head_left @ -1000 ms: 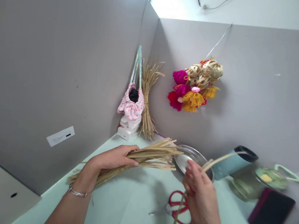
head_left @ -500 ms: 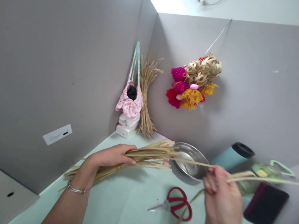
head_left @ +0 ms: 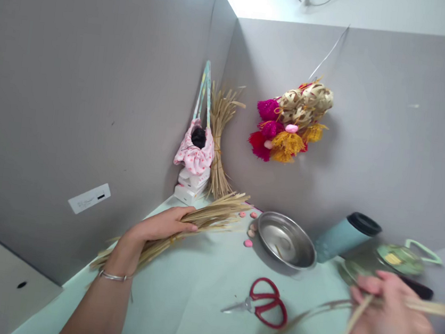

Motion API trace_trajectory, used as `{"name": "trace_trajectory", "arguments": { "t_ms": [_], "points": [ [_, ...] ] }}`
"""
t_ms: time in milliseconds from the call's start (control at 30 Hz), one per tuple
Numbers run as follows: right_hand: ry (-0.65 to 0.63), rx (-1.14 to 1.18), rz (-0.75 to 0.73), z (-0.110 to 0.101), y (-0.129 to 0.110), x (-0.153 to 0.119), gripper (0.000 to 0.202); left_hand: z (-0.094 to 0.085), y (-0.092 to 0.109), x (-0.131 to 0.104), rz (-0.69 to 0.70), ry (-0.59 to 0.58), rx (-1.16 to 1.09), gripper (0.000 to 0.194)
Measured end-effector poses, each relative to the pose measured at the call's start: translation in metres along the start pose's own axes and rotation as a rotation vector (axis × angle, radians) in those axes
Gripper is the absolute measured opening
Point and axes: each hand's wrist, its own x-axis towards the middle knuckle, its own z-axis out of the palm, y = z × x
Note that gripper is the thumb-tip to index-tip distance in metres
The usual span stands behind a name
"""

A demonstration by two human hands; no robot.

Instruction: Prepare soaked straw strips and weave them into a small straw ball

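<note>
My left hand [head_left: 168, 224] is wrapped round a bundle of dry straw strips [head_left: 217, 213] lying slantwise over the left of the table. At the lower right, blurred by motion, my right hand [head_left: 390, 315] grips a few loose straw strips [head_left: 304, 318]; one end trails down to the left, others stick out to the right. Red-handled scissors [head_left: 269, 303] lie on the table between the hands, blades pointing left. Behind them stands a round metal bowl [head_left: 286, 241] with a small strip piece inside.
Small pink pieces [head_left: 248, 243] lie left of the bowl. Behind my right hand are a blue tumbler [head_left: 347, 235] and a green bottle [head_left: 400, 258]. A second straw bundle [head_left: 218, 156], a pink pouch [head_left: 195, 156] and white boxes [head_left: 191, 185] occupy the corner. A tasselled ornament [head_left: 292, 121] hangs on the wall.
My right hand has moved right and nearer, drawing its strips clear of the bundle. My left hand and the bundle have shifted slightly left. The bowl and pink pieces are now uncovered.
</note>
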Motion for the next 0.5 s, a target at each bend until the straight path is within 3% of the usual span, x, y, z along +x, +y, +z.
{"name": "trace_trajectory", "arguments": {
  "t_ms": [133, 233, 367, 500],
  "points": [
    [-0.206, -0.002, 0.255, 0.059, 0.027, -0.044, 0.034, 0.006, 0.008, 0.002, 0.000, -0.027, 0.008, 0.037],
    [-0.345, -0.022, 0.410, 0.082, 0.053, -0.068, 0.042, 0.010, 0.014, 0.002, 0.005, -0.036, -0.007, 0.034],
    [-0.416, -0.014, 0.469, 0.091, 0.071, -0.082, 0.041, 0.012, 0.019, 0.002, 0.013, -0.050, -0.018, 0.032],
    [-0.281, 0.040, 0.341, 0.076, 0.058, -0.059, 0.037, 0.010, 0.012, 0.003, -0.013, -0.028, 0.038, 0.031]
  ]
}}
